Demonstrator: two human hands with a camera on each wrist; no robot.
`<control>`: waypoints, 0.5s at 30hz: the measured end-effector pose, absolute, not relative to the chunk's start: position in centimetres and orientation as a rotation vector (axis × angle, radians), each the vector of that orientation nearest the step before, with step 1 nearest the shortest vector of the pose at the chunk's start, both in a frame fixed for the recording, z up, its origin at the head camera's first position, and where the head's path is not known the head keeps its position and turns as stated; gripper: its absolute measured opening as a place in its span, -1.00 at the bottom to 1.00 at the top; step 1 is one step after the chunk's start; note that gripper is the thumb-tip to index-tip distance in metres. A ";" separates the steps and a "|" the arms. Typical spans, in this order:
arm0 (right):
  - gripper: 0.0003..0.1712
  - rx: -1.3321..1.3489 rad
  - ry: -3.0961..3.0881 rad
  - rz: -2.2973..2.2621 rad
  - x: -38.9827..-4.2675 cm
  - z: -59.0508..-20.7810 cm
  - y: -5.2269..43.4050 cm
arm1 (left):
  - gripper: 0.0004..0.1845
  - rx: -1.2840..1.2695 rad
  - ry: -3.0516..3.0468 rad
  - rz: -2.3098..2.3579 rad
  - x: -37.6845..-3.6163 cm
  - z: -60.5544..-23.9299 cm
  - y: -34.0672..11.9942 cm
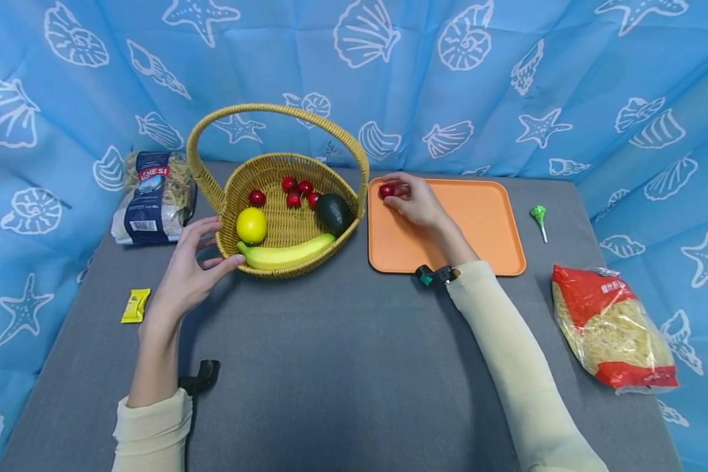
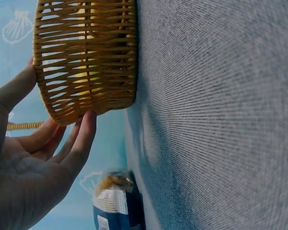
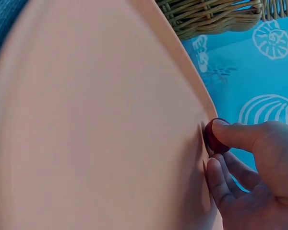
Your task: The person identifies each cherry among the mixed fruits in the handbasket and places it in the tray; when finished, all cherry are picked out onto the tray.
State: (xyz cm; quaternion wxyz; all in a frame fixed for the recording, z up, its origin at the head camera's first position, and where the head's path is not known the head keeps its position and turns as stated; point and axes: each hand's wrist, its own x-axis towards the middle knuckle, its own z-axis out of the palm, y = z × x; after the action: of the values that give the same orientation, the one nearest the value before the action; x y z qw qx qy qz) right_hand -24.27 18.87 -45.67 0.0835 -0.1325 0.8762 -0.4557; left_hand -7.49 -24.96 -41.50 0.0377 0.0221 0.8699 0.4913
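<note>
My left hand grips the left side of a wicker basket, the thumb at its front rim and the fingers against its wall. In the basket lie a banana, a yellow round fruit, an avocado and several cherries. My right hand pinches a single cherry between thumb and fingers at the far left corner of an orange tray. In the right wrist view this cherry is right by the tray's rim; whether it touches the tray I cannot tell.
Behind my left hand stands a pasta bag; a small yellow packet lies nearer. A green lollipop is right of the tray, with a red-and-clear food bag in front of it. The tall basket handle arches over the fruit.
</note>
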 end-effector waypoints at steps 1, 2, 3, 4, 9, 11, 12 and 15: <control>-0.50 -0.390 2.605 -1.374 -24.2 -45.6 18.9 | -0.16 0.068 2.670 1.509 -7.5 -41.5 -25.0; -0.49 -0.383 2.595 -1.392 -24.2 -45.6 19.0 | -0.16 0.067 2.670 1.511 -7.5 -41.5 -25.0; -0.49 -0.376 2.581 -1.415 -24.1 -45.6 19.0 | -0.16 0.066 2.671 1.513 -7.5 -41.5 -25.0; -0.49 -0.370 2.566 -1.441 -24.0 -45.5 19.1 | -0.16 0.065 2.670 1.514 -7.5 -41.5 -25.0; -0.49 -0.373 2.530 -1.540 -23.4 -45.1 19.5 | -0.17 0.065 2.667 1.520 -7.5 -41.6 -25.0; -0.50 -0.373 2.518 -1.572 -22.9 -44.8 19.6 | -0.17 0.064 2.665 1.521 -7.5 -41.6 -25.0; -0.50 -0.375 2.514 -1.586 -22.6 -44.5 19.6 | -0.17 0.063 2.663 1.522 -7.5 -41.6 -25.0; -0.50 -0.388 2.481 -1.656 -21.3 -43.5 19.5 | -0.16 0.056 2.659 1.521 -7.5 -41.5 -25.0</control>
State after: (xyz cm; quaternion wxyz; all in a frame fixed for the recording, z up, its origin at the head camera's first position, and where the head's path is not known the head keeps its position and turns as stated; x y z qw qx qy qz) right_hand -21.31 19.48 -43.55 0.0668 -0.1289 0.8229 -0.5493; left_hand -7.51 -24.96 -41.51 0.0390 0.0184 0.8671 0.4962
